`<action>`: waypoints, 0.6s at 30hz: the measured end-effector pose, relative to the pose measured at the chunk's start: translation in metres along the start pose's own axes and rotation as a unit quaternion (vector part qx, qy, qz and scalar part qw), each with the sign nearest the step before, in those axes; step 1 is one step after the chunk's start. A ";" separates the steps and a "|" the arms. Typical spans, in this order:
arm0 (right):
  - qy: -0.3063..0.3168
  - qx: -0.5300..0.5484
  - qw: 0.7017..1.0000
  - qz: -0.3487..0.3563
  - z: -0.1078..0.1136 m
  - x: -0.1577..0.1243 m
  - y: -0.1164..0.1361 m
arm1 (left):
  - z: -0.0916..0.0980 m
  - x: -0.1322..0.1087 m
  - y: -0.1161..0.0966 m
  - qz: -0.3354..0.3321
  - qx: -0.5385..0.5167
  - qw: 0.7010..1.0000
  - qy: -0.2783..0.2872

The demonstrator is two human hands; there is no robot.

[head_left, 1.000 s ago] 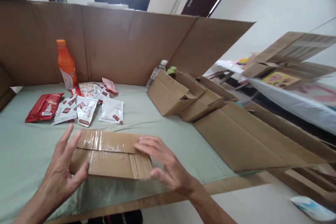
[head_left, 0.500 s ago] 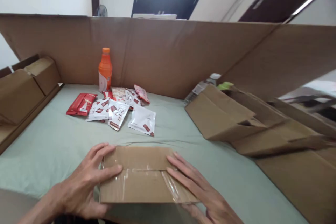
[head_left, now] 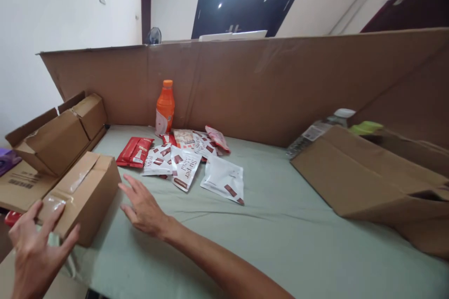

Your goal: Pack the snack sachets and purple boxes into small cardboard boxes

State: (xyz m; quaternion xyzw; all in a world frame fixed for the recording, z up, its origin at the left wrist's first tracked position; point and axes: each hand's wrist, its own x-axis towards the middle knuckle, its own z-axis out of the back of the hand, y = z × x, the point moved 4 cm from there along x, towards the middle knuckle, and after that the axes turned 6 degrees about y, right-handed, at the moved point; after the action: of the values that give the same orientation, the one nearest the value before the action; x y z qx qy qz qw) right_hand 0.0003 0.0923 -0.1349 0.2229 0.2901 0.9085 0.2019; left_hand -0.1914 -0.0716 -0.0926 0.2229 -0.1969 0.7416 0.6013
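A taped cardboard box [head_left: 93,196] sits at the left edge of the green-covered table, its long side running away from me. My left hand [head_left: 38,243] grips its near end, fingers over the taped top and thumb along the right side. Just right of the box is my right hand [head_left: 143,205], fingers apart and holding nothing; its fingertips are close to the box's side, and I cannot tell whether they touch. Beyond it lie a red packet [head_left: 135,152], several white printed pouches [head_left: 185,168] and a separate white pouch [head_left: 224,178].
An orange bottle [head_left: 165,107] stands against the tall cardboard wall [head_left: 245,88]. Open cardboard boxes [head_left: 66,138] line the left side. At right, a clear plastic bottle [head_left: 312,131] leans behind a large brown carton [head_left: 351,173], near something lime green [head_left: 366,127].
The taped box has moved from in front of me to the table's left edge and turned lengthwise. My right hand has come off its top. The view has swung left.
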 end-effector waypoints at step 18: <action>0.010 0.052 0.998 -0.042 -0.068 -0.044 -0.045 | -0.159 0.228 -0.006 0.154 -0.019 0.987 0.036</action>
State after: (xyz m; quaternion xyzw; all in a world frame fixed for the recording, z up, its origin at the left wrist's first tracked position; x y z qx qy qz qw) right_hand 0.0115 0.0752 -0.2249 0.2118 0.3477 0.8850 0.2257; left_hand -0.2406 0.2026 -0.0940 0.1519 -0.2211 0.8288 0.4911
